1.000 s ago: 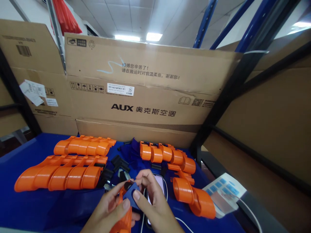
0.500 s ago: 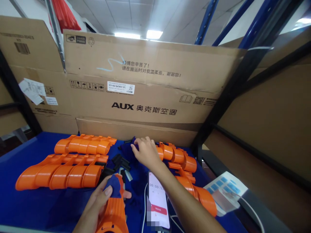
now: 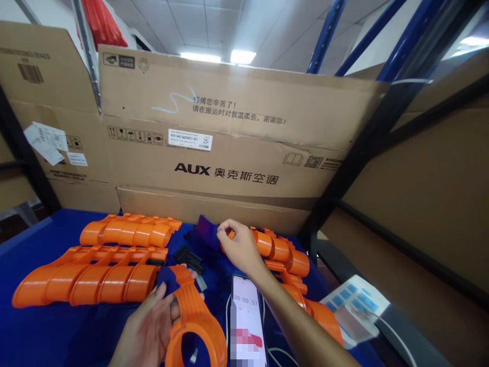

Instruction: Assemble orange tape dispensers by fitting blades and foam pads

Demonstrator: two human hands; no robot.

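I count two hands, my left hand (image 3: 151, 316) and right hand (image 3: 241, 250); one orange piece (image 3: 191, 300) held; two orange rows (image 3: 87, 280) on the desk's (image 3: 42, 331) left; one phone (image 3: 247, 289); one red bag (image 3: 103, 23). The orange loops (image 3: 280, 250) at right, partly hidden, I can't tally.

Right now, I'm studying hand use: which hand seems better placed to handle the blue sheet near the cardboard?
Probably the right hand: its fingers are close beside the blue sheet, while the left hand holds the orange ring-ended plastic piece.
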